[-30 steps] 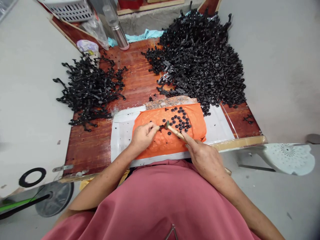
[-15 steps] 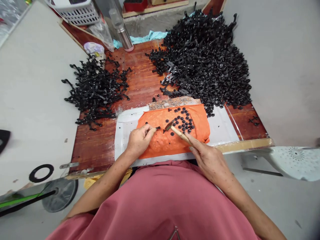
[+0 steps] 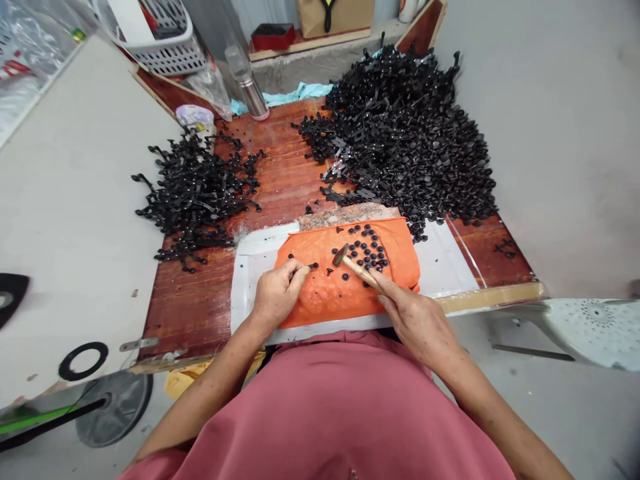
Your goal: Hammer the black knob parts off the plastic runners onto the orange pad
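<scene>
My left hand (image 3: 280, 287) is closed in a pinch on a small black part (image 3: 313, 266), whose round end sticks out past the fingertips over an orange cloth (image 3: 320, 300). My right hand (image 3: 420, 320) grips the wooden handle of a hammer (image 3: 357, 269). The hammer's dark head is just right of the pinched part, over the cloth. Several round black caps (image 3: 367, 253) lie on the cloth beyond the hammer, and a small loose black piece (image 3: 329, 272) lies between the hands. My fingers hide the rest of the pinched part.
A large heap of black parts (image 3: 405, 133) covers the back right of the wooden table (image 3: 280, 160). A smaller heap (image 3: 200, 193) lies at the left. Behind stand a steel flask (image 3: 253, 93), a white basket (image 3: 170, 53) and a red box (image 3: 273, 37). A perforated stool (image 3: 590, 327) is at right.
The camera view has tilted up a little, so the scene sits lower. The hammer's head has shifted slightly relative to the cloth. Both hands keep their holds.
</scene>
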A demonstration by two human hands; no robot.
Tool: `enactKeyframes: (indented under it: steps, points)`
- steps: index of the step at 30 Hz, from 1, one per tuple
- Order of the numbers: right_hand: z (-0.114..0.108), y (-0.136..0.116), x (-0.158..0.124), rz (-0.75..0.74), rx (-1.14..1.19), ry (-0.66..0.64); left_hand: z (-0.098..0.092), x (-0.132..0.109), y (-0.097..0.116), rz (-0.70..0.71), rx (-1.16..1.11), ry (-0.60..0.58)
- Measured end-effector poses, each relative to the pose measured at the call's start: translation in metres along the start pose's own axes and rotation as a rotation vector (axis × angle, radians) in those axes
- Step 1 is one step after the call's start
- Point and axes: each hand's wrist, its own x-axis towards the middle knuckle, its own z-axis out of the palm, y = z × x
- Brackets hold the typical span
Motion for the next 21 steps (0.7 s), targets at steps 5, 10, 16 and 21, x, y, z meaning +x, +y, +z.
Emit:
enactKeyframes:
  steps: [5,10,16,21]
  points:
    - [-0.004,-0.008,0.002,-0.066,0.021,-0.077,-0.006,-0.001,-0.008,-0.016,-0.028,0.058]
    - [-0.004,-0.005,0.007,-0.023,-0.058,-0.034,-0.007,-0.004,-0.013,-0.024,-0.059,0.070]
    - [-0.005,-0.007,0.004,-0.076,0.018,-0.069,-0.006,-0.002,-0.013,-0.013,-0.105,0.100]
    - [-0.002,-0.007,0.005,-0.092,0.033,-0.078,-0.006,-0.003,-0.014,-0.004,-0.112,0.099]
